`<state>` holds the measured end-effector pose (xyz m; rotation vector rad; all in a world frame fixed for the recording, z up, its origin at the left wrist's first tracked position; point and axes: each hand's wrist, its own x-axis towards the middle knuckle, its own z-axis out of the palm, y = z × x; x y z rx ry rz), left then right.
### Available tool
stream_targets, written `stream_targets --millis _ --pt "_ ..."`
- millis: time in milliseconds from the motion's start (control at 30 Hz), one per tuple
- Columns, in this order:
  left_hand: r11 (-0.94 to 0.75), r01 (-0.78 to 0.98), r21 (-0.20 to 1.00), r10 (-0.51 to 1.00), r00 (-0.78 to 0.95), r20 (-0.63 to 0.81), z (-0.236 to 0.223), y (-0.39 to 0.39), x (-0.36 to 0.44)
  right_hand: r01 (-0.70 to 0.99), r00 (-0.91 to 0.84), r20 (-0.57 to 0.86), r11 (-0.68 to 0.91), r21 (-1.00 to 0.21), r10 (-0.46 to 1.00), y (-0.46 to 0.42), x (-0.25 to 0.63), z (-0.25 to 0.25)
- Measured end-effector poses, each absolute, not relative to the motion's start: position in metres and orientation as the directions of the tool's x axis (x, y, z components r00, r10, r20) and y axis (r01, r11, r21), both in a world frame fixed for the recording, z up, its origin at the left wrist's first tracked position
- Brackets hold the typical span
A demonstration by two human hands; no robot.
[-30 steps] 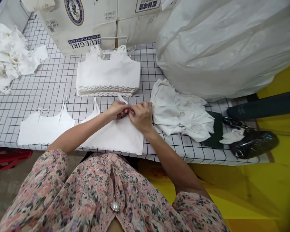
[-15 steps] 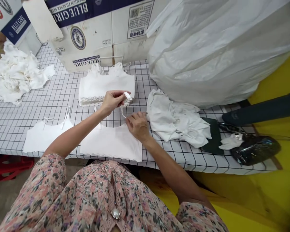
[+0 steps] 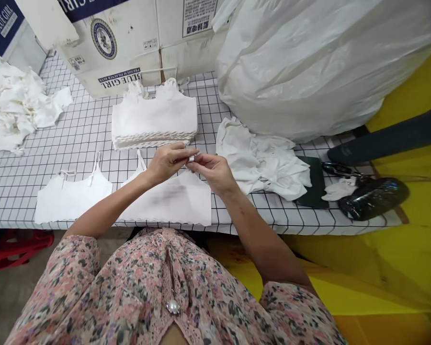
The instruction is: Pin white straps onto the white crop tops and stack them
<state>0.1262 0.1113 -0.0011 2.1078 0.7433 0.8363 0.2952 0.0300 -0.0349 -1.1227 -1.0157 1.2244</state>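
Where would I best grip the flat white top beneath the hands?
Probably pinch the white top by its lower right corner, from the near side: it lies flat and uncovered close to the table edge, whereas the left forearm crosses the top's left part.

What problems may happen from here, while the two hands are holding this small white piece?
The small white piece is held only at the fingertips of the left hand and right hand, so it might slip. The white top lies close to the front edge of the table; a brush from the body might shift it. The right forearm could also disturb the loose white pile beside it.
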Motion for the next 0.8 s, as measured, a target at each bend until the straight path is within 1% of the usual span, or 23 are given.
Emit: stream_targets --millis 67,100,167,200,267,300,400,500,567,600,667,800 --pt "-0.480 0.206 0.853 0.769 0.566 0.297 -0.005 0.105 0.122 -0.227 0.088 -0.046 -0.025 -0.973 0.995 0.028 0.292 -0.037" --pt "-0.402 0.178 0.898 0.811 0.525 0.259 -0.007 0.099 0.118 -0.256 0.096 -0.061 -0.035 -0.966 0.993 0.027 0.291 -0.039" --pt "-0.181 0.107 0.978 0.874 0.472 0.111 -0.010 0.086 0.111 -0.305 0.125 -0.082 -0.041 -0.952 0.989 0.025 0.290 -0.041" --pt "-0.062 0.075 0.995 0.881 0.472 0.019 -0.011 0.079 0.107 -0.313 0.141 -0.083 -0.035 -0.949 0.987 0.024 0.289 -0.043" --pt "0.129 0.033 0.991 0.859 0.496 -0.128 -0.012 0.065 0.103 -0.304 0.165 -0.072 -0.019 -0.952 0.984 0.022 0.286 -0.045" --pt "0.186 0.016 0.982 0.847 0.503 -0.169 -0.013 0.059 0.103 -0.294 0.171 -0.065 -0.012 -0.956 0.983 0.022 0.284 -0.046" --pt "0.249 -0.057 0.967 0.863 0.466 -0.195 -0.016 0.049 0.107 -0.265 0.185 -0.046 0.005 -0.964 0.982 0.020 0.279 -0.049" --pt "0.251 -0.111 0.962 0.891 0.416 -0.184 -0.019 0.046 0.111 -0.216 0.305 0.002 0.071 -0.974 0.952 0.017 0.278 -0.052" --pt "0.261 -0.109 0.959 0.889 0.415 -0.195 -0.020 0.045 0.112 -0.173 0.373 0.025 0.096 -0.980 0.927 0.013 0.280 -0.055" --pt "0.275 -0.099 0.956 0.882 0.422 -0.209 -0.021 0.045 0.112 -0.159 0.373 0.024 0.089 -0.983 0.927 0.011 0.282 -0.056" --pt "0.315 -0.081 0.946 0.863 0.438 -0.250 -0.023 0.045 0.111 -0.162 0.317 -0.001 0.053 -0.985 0.948 0.007 0.284 -0.058" --pt "0.392 -0.069 0.918 0.818 0.483 -0.313 -0.028 0.044 0.114 -0.243 0.251 -0.038 0.025 -0.970 0.967 0.003 0.285 -0.059"
